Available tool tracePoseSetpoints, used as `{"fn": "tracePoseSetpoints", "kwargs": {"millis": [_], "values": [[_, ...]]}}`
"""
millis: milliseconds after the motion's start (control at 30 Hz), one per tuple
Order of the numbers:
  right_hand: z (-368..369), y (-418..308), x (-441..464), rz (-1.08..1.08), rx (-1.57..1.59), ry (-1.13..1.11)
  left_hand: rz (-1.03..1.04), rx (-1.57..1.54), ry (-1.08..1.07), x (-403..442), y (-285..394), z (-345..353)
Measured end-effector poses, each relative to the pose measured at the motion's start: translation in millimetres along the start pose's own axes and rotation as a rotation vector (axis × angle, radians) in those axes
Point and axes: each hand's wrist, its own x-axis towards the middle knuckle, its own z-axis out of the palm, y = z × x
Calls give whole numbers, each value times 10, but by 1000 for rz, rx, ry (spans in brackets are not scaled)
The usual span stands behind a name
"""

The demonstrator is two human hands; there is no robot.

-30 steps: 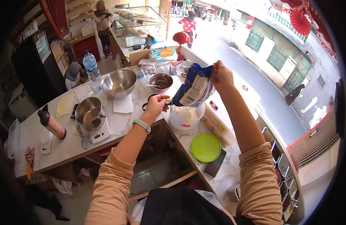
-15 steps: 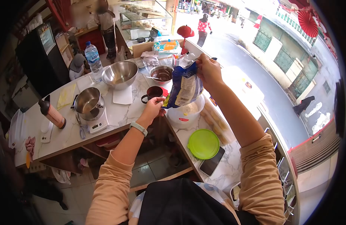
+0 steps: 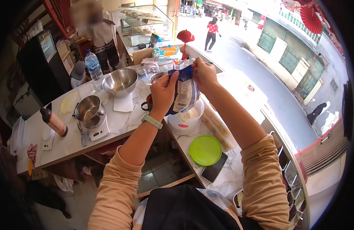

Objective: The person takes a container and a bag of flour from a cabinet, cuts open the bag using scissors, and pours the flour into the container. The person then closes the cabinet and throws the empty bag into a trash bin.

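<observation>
A blue printed plastic bag (image 3: 184,92) hangs between my hands, over a white tub (image 3: 184,124) with pale powder (image 3: 190,114) in it. My left hand (image 3: 163,94) is closed on the bag's left upper edge, thumb up. At the upper right corner, my right hand (image 3: 204,74) pinches the same bag. Behind my left hand, a dark mug (image 3: 146,105) and a small steel bowl are partly hidden. The bag's opening and what is inside it cannot be made out.
Near the tub lie a green lid (image 3: 205,150), a phone (image 3: 214,168) and a long wrapped pack (image 3: 219,130). Leftward stand a large steel bowl (image 3: 120,82), a water bottle (image 3: 93,65), a steel bowl (image 3: 90,111) on a scale (image 3: 99,130), and a brown bottle (image 3: 54,120). Two people are behind the counter.
My left hand has moved up from the bag's lower corner to its upper left edge. The bag hangs more upright, and my right hand has shifted slightly left.
</observation>
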Motion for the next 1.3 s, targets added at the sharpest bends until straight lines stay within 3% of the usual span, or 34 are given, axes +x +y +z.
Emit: {"fn": "tracePoseSetpoints", "kwargs": {"millis": [133, 233, 367, 667, 767, 833, 900, 1000, 1100, 1233, 1300], "values": [[-217, -35, 109, 80, 21, -20, -126, -57, -32, 165, -147, 168], [-321, -69, 106, 102, -26, -16, -263, -322, 51, 233, 115, 327], [-507, -109, 192, 117, -8, -114, -392, -431, -59, 457, 84, 399], [-734, -318, 136, 169, -71, -266, -426, -465, -218, 620, 10, 450], [-774, -543, 93, 116, -344, -433, -471, -478, -253, 644, 101, 393], [-732, -694, 120, -129, -732, -368, -501, -460, -240, 640, 167, 382], [-669, -651, 139, -728, -1028, -264, -513, -472, -275, 662, 96, 356], [-592, -483, 364, -1392, -1196, -252, -522, -474, -329, 684, 99, 351], [-509, -522, 303, -609, -1085, -554, -534, -479, -331, 699, 112, 323], [-371, -466, 225, -660, -1263, -391, -471, -468, -347, 730, -101, 190], [-325, -442, 203, -687, -1263, -333, -377, -292, -399, 654, -193, 47]]}}
